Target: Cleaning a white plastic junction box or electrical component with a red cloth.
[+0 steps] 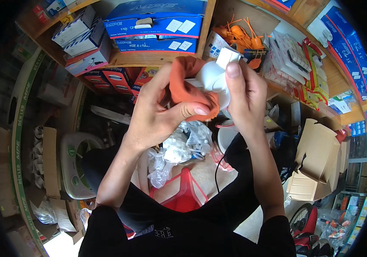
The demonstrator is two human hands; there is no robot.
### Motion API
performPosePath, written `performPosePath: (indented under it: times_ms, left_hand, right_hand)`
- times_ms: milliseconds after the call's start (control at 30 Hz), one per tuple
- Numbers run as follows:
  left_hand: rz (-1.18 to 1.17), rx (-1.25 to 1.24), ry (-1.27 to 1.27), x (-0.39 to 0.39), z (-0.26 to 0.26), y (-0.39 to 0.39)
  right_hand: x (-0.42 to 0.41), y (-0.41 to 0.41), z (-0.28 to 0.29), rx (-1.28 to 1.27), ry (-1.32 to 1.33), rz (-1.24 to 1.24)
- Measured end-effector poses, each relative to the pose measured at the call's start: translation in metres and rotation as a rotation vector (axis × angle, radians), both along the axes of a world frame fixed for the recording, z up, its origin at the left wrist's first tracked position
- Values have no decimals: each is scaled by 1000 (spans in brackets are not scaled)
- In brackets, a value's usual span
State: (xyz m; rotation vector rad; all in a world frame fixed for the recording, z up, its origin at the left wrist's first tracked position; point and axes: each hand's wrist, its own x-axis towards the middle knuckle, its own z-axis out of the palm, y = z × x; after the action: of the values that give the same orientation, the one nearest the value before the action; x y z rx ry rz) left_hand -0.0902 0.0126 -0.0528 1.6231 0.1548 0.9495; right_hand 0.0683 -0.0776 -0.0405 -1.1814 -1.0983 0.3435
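Observation:
My left hand [157, 109] grips a bunched orange-red cloth [183, 86], its thumb pressing on the lower fold. The cloth wraps against a white plastic fitting [214, 75] with rounded parts and a squarish block [227, 57] at its top. My right hand [247, 86] holds that fitting from the right, its thumb on the edge of the block. The exact kind of fitting cannot be told, as the cloth and fingers cover part of it. Both hands are raised before a wooden shelf [157, 59].
Blue MPE boxes [157, 25] stand on the shelf, with orange corded fittings [238, 35] to their right. Clear plastic bags [183, 141] lie below the hands. A red plastic stool [183, 189] shows between my legs. Open cardboard boxes [318, 154] sit at right.

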Motion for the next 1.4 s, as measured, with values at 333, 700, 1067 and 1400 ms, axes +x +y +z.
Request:
performPosePath:
  times_ms: [333,700,1067,1400]
  left_hand:
    - [258,533,24,-16,13,14]
    - [315,-119,211,-3,29,-9]
    - [169,-200,125,5,9,-2]
    - [-73,-153,354,-9,20,7]
  right_hand:
    - [-35,25,8,-76,1028,-19]
    - [-21,12,-8,-147,387,112]
    - [-17,10,-20,-209,578,43]
    - [-17,12,-17,-204,352,-3]
